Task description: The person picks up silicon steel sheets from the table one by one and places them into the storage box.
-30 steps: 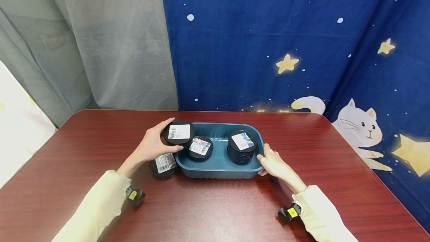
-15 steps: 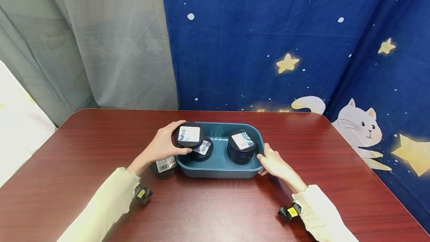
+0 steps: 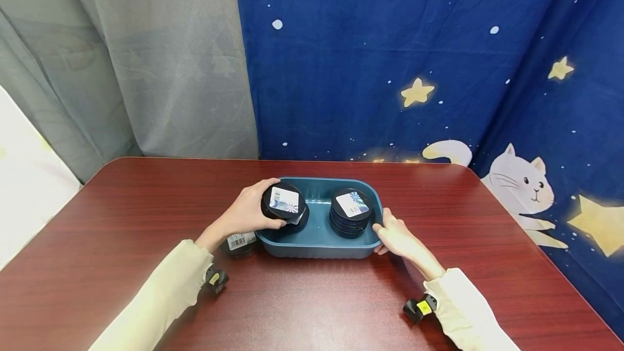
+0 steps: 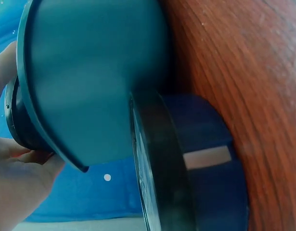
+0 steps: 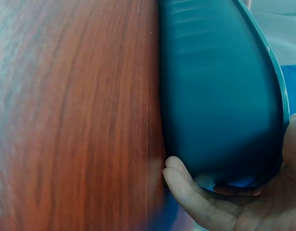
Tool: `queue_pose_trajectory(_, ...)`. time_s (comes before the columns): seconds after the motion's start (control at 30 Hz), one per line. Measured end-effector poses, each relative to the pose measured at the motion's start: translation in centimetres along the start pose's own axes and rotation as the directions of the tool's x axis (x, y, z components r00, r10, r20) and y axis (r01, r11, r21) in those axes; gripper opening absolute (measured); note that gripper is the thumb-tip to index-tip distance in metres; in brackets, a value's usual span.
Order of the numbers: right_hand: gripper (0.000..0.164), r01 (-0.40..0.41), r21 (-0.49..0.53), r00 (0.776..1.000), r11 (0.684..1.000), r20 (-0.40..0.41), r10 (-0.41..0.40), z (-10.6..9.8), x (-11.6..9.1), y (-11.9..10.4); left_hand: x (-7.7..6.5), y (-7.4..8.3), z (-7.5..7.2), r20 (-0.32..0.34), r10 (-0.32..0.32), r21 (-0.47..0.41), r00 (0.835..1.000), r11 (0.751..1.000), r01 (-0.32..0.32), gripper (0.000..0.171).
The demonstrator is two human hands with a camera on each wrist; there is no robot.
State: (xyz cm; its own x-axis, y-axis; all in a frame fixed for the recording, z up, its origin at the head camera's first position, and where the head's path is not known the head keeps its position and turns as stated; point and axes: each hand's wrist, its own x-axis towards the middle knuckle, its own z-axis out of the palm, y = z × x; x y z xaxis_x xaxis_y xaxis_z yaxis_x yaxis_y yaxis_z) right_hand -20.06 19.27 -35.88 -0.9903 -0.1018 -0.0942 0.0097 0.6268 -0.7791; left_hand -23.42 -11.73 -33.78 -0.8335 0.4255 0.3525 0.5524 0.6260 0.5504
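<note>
In the head view my left hand point(image 3: 249, 211) grips a round black-lidded tub point(image 3: 278, 211) by its sides, over the left end of a blue-green plastic bin point(image 3: 317, 252). Just beneath it lies another such tub point(image 3: 303, 223), mostly covered; whether the two touch I cannot tell. A stack of similar tubs point(image 3: 350, 226) stands inside the bin's right end. My right hand point(image 3: 397, 236) holds the bin's right end, and the right wrist view puts its thumb point(image 5: 293, 139) by the rim and its fingers point(image 5: 191, 192) against the outer wall.
One more tub point(image 3: 239, 244) sits on the red-brown table point(image 3: 312, 302), close to the bin's left end and partly hidden by my left arm. In the left wrist view its dark blue side point(image 4: 205, 159) shows. Curtains point(image 3: 341, 69) hang behind the table.
My left hand has carried its tub rightward and slightly down, from the bin's left rim to over the tub lying inside. The right hand and the bin have stayed put.
</note>
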Motion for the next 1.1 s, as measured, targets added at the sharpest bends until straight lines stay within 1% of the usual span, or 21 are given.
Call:
queue_pose_trajectory(0.13, 0.018, 0.002, 0.001, 1.0, 1.0, 0.0, -0.002, 0.02, 0.02, 0.05, 0.13, -0.04, 0.17, 0.012, 0.006, 0.016, 1.0, 1.0, -0.006, 0.083)
queue_pose_trajectory(0.3, 0.018, 0.002, 0.0, 1.0, 1.0, 0.0, -0.002, 0.01, 0.04, 0.05, 0.28, -0.15, 0.32, 0.031, 0.044, 0.052, 0.999, 0.998, -0.045, 0.083)
queue_pose_trajectory(0.57, 0.019, -0.004, 0.003, 1.0, 1.0, 0.001, 0.004, 0.03, 0.04, 0.06, 0.43, 0.07, 0.45, 0.092, 0.055, 0.102, 0.994, 0.993, -0.064, 0.081)
queue_pose_trajectory(0.8, 0.017, -0.004, -0.007, 1.0, 1.0, -0.004, 0.004, 0.02, -0.1, -0.06, 0.49, 0.26, 0.6, 0.134, 0.046, 0.099, 0.99, 0.993, -0.059, 0.082)
queue_pose_trajectory(1.0, 0.016, -0.002, -0.006, 1.0, 1.0, -0.005, 0.002, -0.01, -0.18, -0.17, 0.68, 0.34, 0.72, 0.138, 0.07, 0.121, 0.988, 0.989, -0.087, 0.081)
queue_pose_trajectory(1.1, 0.016, -0.002, -0.004, 1.0, 1.0, -0.006, 0.002, -0.03, -0.19, -0.2, 0.75, 0.47, 0.69, 0.147, 0.071, 0.124, 0.987, 0.988, -0.089, 0.08)
